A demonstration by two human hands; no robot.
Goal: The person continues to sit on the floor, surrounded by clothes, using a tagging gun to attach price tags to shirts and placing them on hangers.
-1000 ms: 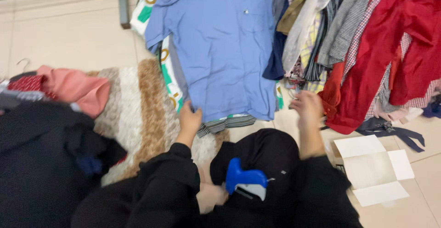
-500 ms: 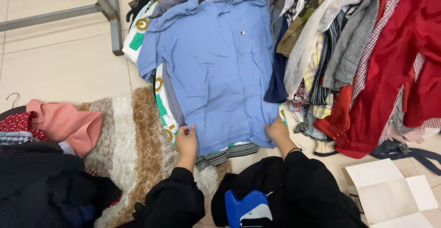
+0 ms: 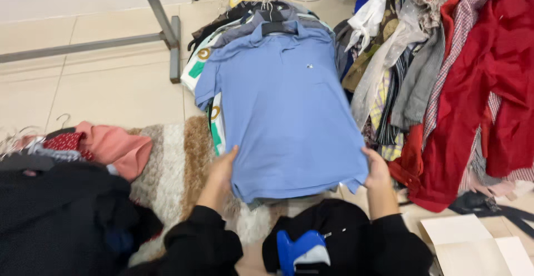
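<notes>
Hands now grip the hem of the blue polo shirt: the left hand is closed on its lower left corner and the right hand on its lower right, where a second ago both lay flat below it, so the shirt is being drawn smooth. Left of the shirt lie the shaggy rug and pink garment; right of it the red clothes. Beyond its collar, the hangers now show, unseen earlier.

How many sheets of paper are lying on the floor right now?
2: one sheet of paper by the right forearm, another sheet overlapping below it at the frame corner; more may lie out of view.
</notes>
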